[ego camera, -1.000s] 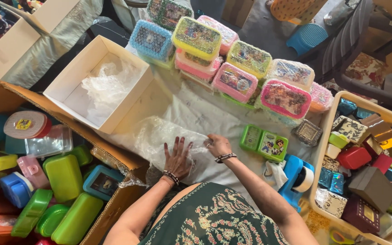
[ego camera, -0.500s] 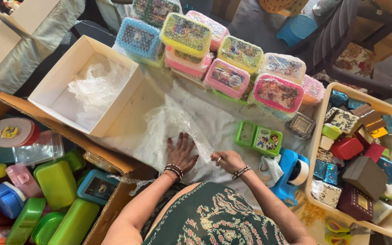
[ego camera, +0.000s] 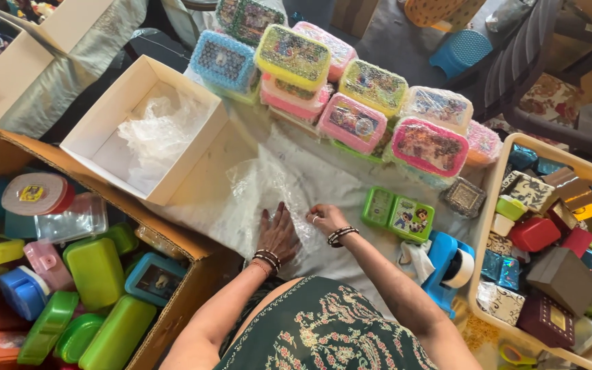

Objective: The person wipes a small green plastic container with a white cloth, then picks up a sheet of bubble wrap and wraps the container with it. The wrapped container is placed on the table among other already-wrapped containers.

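Clear plastic wrap sheet (ego camera: 268,188) spread flat on the white cloth-covered bench (ego camera: 337,181), just in front of the body. Left hand (ego camera: 279,233) lying palm down on the near part of this sheet, fingers stretched and spread, gripping nothing. Right hand (ego camera: 325,218) just beside it, touching the same sheet, fingers curled down on the plastic; cannot tell if pinching a fold or only pressing. Dark bead bracelets on both wrists.

Right of the hands, near but apart: green lunch box (ego camera: 400,216) with a cartoon picture on the lid. Nearer to the body, blue tape dispenser (ego camera: 447,264) with its roll of tape, and a crumpled white cloth (ego camera: 416,259) touching it. Small silver patterned box (ego camera: 464,197) a little further right.

Behind the sheet, at the far side of the bench: row of wrapped lunch boxes (ego camera: 358,116), pink, yellow, blue and green, some stacked in two layers. Left of the sheet: open white cardboard box (ego camera: 146,130) holding crumpled clear plastic. Further left and lower: brown carton (ego camera: 193,247) full of loose plastic containers (ego camera: 97,274) in green, blue, pink and red. At the far right: cream tray (ego camera: 488,274) packed with small gift boxes (ego camera: 556,267) in red, brown, grey and shiny blue.
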